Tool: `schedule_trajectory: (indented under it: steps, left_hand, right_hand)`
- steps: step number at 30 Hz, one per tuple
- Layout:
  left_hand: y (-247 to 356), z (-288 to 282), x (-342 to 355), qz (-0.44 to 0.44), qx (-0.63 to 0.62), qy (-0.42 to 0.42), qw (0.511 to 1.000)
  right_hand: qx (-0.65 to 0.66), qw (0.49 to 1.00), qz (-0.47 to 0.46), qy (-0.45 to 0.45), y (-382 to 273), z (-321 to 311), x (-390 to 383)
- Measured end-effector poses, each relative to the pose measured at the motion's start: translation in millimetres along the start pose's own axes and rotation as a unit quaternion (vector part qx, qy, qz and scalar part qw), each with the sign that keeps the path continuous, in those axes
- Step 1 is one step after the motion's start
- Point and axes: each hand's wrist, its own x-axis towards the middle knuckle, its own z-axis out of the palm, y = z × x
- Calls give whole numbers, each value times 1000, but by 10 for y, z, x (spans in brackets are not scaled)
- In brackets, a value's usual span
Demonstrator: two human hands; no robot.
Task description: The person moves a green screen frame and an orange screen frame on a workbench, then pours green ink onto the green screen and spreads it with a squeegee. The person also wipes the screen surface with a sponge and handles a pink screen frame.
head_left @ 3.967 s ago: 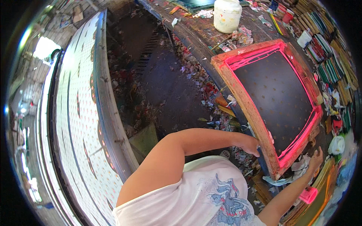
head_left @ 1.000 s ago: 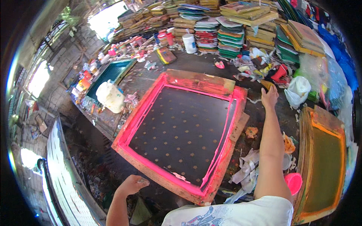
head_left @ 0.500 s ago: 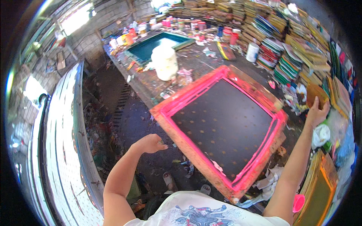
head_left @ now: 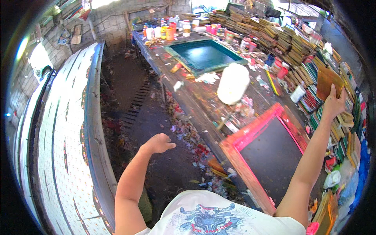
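Note:
My right hand (head_left: 335, 105) is raised at the far right, its fingers closed on the lower edge of a flat amber-brown piece (head_left: 327, 81). What kind of piece it is, I cannot make out. Below that arm lies a wooden screen-printing frame (head_left: 254, 128) with pink ink round its dark mesh, and my forearm covers its right part. My left hand (head_left: 159, 143) hangs over the floor beside the table, fingers curled in, with nothing visible in them.
Farther up the long table (head_left: 188, 98) lie a green screen frame (head_left: 186, 69) and a white plastic jug (head_left: 233, 84). Ink containers (head_left: 170, 33) crowd its far end. Stacked wooden frames (head_left: 270, 35) line the back right. A long white patterned bench (head_left: 58, 129) runs along the left.
My view has swung, so the table and pink-inked frame sit farther right and lower. My right hand is higher with the amber-brown piece. The left hand looks much the same.

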Motion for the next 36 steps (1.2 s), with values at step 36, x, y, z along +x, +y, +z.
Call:
schedule_trajectory:
  steps: [36]
  left_hand:
    - [-5492, -5106, 4297, -53, -149, 68, 985]
  right_hand:
    - [451, 865, 175, -134, -8897, 8018, -2852]
